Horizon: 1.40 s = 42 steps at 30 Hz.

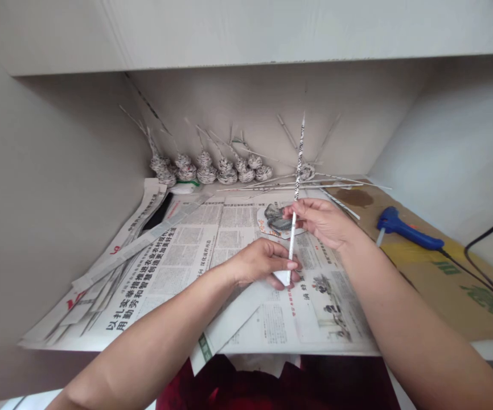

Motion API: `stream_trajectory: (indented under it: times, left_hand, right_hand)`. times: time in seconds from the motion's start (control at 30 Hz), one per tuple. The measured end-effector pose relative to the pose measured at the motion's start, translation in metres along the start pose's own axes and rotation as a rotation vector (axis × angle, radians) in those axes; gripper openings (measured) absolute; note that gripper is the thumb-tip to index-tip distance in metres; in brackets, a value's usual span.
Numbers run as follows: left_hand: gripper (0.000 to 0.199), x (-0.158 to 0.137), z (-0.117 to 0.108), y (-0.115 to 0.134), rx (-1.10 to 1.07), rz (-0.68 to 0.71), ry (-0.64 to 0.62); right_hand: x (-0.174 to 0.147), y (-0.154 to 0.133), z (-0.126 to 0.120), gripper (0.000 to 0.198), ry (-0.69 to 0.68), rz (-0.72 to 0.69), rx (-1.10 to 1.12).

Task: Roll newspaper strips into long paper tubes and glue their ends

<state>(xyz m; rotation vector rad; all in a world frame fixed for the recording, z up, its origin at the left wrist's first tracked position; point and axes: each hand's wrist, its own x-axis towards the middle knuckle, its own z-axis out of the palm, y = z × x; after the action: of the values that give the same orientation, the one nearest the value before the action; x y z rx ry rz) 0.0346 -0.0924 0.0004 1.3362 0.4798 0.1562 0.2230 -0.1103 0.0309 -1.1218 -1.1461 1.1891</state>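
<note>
A thin tube rolled from newspaper point(300, 156) stands nearly upright between both hands, with its tapering tip pointing up. My left hand point(263, 263) pinches its lower end between thumb and fingers. From under that hand a loose paper strip point(233, 324) runs down to the lower left, past the front edge. My right hand point(321, 222) grips the tube higher up with bent fingertips. Behind the hands, a dark grey crumpled piece point(277, 219) rests on a white printed paper piece point(264, 228), partly covered by the right hand.
Newspaper sheets point(187, 256) cover the shelf. Cut strips point(118, 250) lie at left. Several woven paper gourd shapes point(206, 168) line the back wall, beside more paper tubes point(267, 185). A blue glue gun point(413, 230) with a cord lies on cardboard point(434, 296) at right.
</note>
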Motion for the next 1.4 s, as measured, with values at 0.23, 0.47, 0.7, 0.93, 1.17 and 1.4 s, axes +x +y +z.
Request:
stream_trajectory:
  times: [0.23,0.47,0.7,0.93,1.17,1.4]
  left_hand:
    - [0.033,0.0002,-0.0013,-0.0013,-0.011,0.015,0.013]
    - [0.032,0.0012,-0.0015,-0.002,-0.012,0.029,0.007]
    - [0.031,-0.0007,-0.0006,0.0003,0.013,0.014,-0.021]
    - [0.03,-0.0006,-0.0012,-0.0001,0.012,0.026,-0.031]
    - [0.03,0.0,-0.0019,-0.0006,0.006,0.036,-0.03]
    - [0.031,-0.0003,-0.0016,0.0003,0.021,0.012,-0.042]
  right_hand:
    - [-0.0025,-0.0037,0.0008,0.028,-0.091,0.02,0.022]
    - [-0.0021,-0.0045,0.0015,0.026,0.0,0.013,0.039]
    - [-0.0015,-0.0042,0.0012,0.022,0.037,-0.007,0.038]
    - [-0.0023,-0.005,0.0003,0.023,-0.037,-0.005,0.018]
    - [-0.0007,-0.0043,0.0002,0.027,-0.017,-0.001,0.02]
    - [-0.0002,-0.0036,-0.0004,0.021,0.093,-0.037,0.015]
